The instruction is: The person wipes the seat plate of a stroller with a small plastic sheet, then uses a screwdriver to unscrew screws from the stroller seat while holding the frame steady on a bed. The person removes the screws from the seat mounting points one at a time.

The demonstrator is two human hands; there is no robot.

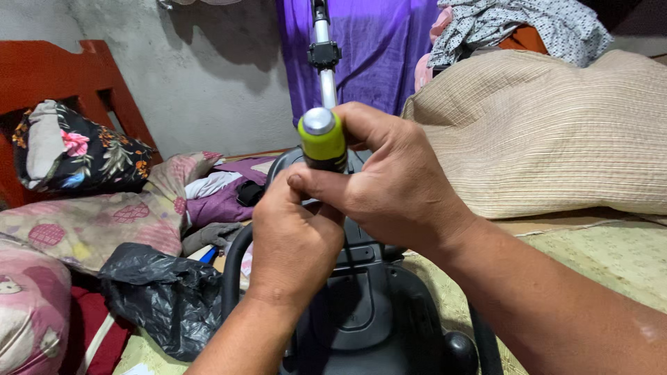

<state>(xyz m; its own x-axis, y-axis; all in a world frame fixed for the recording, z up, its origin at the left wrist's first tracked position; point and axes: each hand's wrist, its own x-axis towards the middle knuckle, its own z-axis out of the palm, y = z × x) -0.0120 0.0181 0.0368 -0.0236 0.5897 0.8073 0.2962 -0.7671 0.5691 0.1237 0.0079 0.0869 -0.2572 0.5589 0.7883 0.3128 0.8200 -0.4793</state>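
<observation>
Hands together on a screwdriver: my right hand (396, 184) wraps the yellow-green screwdriver handle (322, 142), thumb across its lower part; my left hand (292, 243) is closed just below, knuckles touching the right thumb. What the left fingers hold is hidden. Handle stands upright over a black plastic base (368, 312) lying on the bed (611, 253). Chrome pole (326, 69) rises behind. Black plastic bag (163, 292) lies left, near floral pillows (104, 215).
</observation>
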